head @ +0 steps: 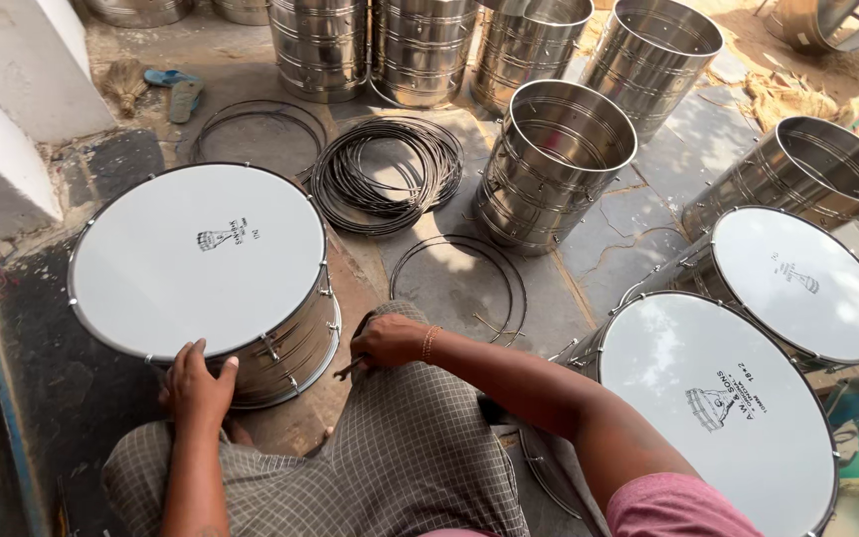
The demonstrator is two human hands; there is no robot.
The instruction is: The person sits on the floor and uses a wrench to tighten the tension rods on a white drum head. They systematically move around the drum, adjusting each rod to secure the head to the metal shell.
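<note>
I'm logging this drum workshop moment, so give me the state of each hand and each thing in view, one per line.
Left hand: grip pressed on the rim of the steel drum with white head.
Right hand: closed on a small dark metal tool.
Steel drum with white head: upright, head fitted.
Two white-headed drums at right: tilted, heads fitted.
Bare shiny steel shells: open, headless.
Dark wire hoops: stacked flat on the floor.

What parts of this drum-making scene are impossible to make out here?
- Head view: the small tool in the right hand is mostly covered by the fingers; its kind is unclear.
- The near side of the steel drum is hidden behind the left hand.
- The nearest white-headed drum is cut off by the bottom edge.
</note>
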